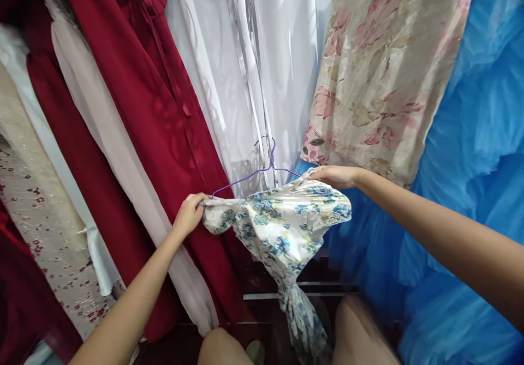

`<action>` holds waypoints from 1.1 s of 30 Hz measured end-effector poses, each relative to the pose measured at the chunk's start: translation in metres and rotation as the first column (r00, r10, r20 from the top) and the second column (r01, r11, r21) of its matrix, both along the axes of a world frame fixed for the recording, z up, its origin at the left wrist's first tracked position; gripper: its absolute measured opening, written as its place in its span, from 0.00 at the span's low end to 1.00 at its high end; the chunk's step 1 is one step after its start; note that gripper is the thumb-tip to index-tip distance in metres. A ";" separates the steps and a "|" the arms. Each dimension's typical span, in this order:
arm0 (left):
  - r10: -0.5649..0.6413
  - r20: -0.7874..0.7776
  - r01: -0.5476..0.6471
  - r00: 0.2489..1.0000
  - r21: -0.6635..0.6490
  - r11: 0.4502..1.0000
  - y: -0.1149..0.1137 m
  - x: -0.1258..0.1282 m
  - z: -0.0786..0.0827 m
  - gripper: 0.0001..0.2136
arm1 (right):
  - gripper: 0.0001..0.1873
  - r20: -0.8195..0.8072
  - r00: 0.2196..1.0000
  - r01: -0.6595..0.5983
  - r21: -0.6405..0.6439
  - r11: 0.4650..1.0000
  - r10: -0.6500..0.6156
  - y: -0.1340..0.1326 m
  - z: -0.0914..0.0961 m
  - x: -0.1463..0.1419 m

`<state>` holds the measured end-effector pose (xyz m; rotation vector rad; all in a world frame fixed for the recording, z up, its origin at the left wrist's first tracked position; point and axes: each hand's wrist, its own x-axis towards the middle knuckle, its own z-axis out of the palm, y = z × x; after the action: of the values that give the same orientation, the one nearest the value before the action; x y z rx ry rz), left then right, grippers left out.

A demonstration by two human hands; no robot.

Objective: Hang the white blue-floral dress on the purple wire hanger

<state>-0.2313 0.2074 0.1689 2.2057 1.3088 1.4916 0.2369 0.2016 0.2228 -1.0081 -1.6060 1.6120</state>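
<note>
A white dress with blue flowers [282,223] hangs from a thin purple hanger [272,160] in front of me. Its lower part narrows and trails down between my knees. My left hand [190,212] is closed on the dress's left shoulder edge, close to the hanger's left end. At the opposite shoulder, my right hand [333,177] pinches the fabric by the hanger's right end. The hanger's hook points up and stands against white hanging cloth; whether it is hooked on anything I cannot tell.
Long red gowns [143,92] and a pale pink one [110,136] hang on the left. White fabric [286,43] fills the back. To the right are a beige floral dress [380,70] and a bulky blue tulle gown [470,163]. Below lies a dark floor [254,329].
</note>
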 end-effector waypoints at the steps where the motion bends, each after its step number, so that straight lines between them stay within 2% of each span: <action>1: -0.010 0.078 0.007 0.997 0.036 0.999 0.009 0.006 0.013 0.08 | 0.10 -0.006 1.000 0.021 -0.020 1.000 -0.021 -0.001 0.000 0.000; 3: -0.072 0.266 0.066 0.961 0.032 0.997 0.024 0.025 0.037 0.09 | 0.10 -0.021 0.999 0.043 -0.046 0.998 -0.044 -0.003 -0.003 0.000; 4: -0.107 0.340 0.117 0.934 -0.010 0.993 0.030 0.037 0.045 0.11 | 0.10 -0.024 0.999 0.046 -0.047 0.998 -0.047 -0.006 -0.007 0.000; 6: -0.147 0.382 0.210 0.912 -0.129 0.969 0.036 0.059 0.054 0.16 | 0.12 -0.005 0.999 0.048 -0.042 0.998 -0.048 -0.013 -0.019 0.000; 8: -0.135 0.283 0.200 0.950 -0.215 0.956 0.037 0.076 0.054 0.17 | 0.14 0.021 0.997 0.074 -0.035 0.997 -0.073 -0.022 -0.035 0.003; 11: -0.056 0.118 0.074 0.991 -0.152 0.986 0.028 0.091 0.046 0.10 | 0.15 0.019 0.986 0.164 0.064 0.984 -0.166 -0.036 -0.056 0.009; 13: -0.042 0.107 0.053 0.993 -0.104 0.993 0.019 0.098 0.041 0.10 | 0.15 0.003 0.969 0.242 0.188 0.952 -0.248 -0.045 -0.063 0.013; 15: -0.069 0.164 0.084 0.984 -0.088 0.993 0.012 0.103 0.041 0.10 | 0.15 -0.047 0.953 0.304 0.219 0.927 -0.301 -0.052 -0.063 0.015; 18: -0.085 0.193 0.093 0.978 -0.036 0.995 0.006 0.110 0.053 0.11 | 0.12 -0.169 0.942 0.300 0.039 0.953 -0.290 -0.061 -0.056 0.014; 21: -0.070 -0.006 0.071 0.997 0.009 0.997 0.010 0.115 0.076 0.14 | 0.09 -0.220 0.933 0.266 -0.111 0.958 -0.285 -0.069 -0.048 0.007; 25: -0.009 -0.242 0.014 0.970 0.019 1.000 0.017 0.120 0.099 0.16 | 0.11 -0.230 0.914 0.282 -0.231 0.931 -0.334 -0.085 -0.049 -0.007; 28: 0.069 -0.384 -0.026 0.921 0.118 0.993 0.016 0.127 0.095 0.14 | 0.14 -0.264 0.897 0.263 -0.330 0.907 -0.356 -0.104 -0.055 -0.017; 31: 0.179 -0.500 -0.032 0.847 0.287 0.957 0.012 0.132 0.078 0.11 | 0.18 -0.289 0.914 0.157 -0.396 0.905 -0.285 -0.126 -0.058 -0.028; 33: 0.242 -0.519 -0.051 0.820 0.354 0.934 0.014 0.135 0.069 0.10 | 0.20 -0.300 0.924 0.107 -0.392 0.914 -0.237 -0.137 -0.055 -0.036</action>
<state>-0.0967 0.2210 0.2375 2.9846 1.5033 1.2183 0.2006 0.0643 0.1675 -0.9574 -0.9710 1.8822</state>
